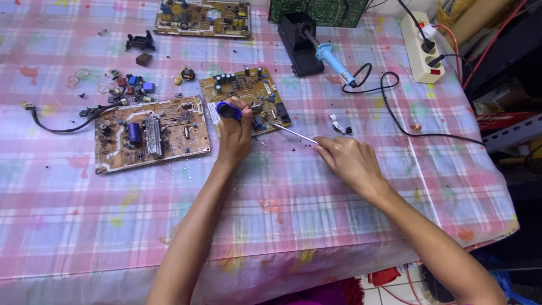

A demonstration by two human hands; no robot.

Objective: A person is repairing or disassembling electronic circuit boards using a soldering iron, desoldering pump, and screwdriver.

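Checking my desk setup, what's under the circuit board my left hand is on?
The pink plaid tablecloth lies under the circuit board. Anything directly beneath the board is covered.

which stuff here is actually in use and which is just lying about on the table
In use:
- left hand holding a blue-handled tool
- right hand holding metal tweezers
- middle circuit board under both tools

Lying about:
- left circuit board
- far circuit board
- blue soldering iron in its black stand
- power strip
- loose components
- rubber bands

Pink plaid tablecloth (316, 226) over table; tiled floor (403, 288) below.
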